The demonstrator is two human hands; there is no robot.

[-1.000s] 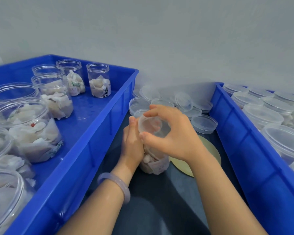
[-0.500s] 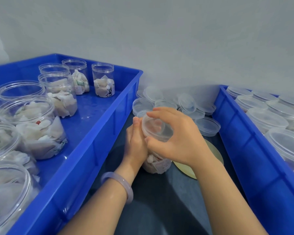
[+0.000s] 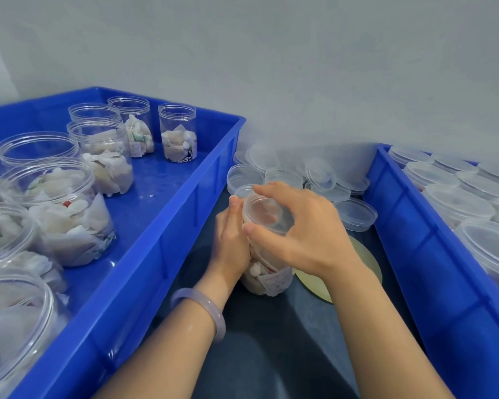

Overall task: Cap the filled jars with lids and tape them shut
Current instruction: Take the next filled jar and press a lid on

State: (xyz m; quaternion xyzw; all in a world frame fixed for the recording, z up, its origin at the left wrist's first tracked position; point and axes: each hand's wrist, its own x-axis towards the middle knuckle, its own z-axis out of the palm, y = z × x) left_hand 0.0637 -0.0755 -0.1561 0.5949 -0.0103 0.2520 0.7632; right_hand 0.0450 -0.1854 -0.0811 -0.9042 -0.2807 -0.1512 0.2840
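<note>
Gripping clear filled jar (image 3: 267, 279): left hand (image 3: 231, 243); right hand (image 3: 308, 234) grip curled round transparent lid (image 3: 267, 214).

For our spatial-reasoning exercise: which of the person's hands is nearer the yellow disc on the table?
Right. The right hand, gripping the lid, is just above the yellow disc; the left hand grips the far side of the jar, away from it.

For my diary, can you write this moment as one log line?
step: capping | left hand holds jar | right hand grips lid on jar top
</note>
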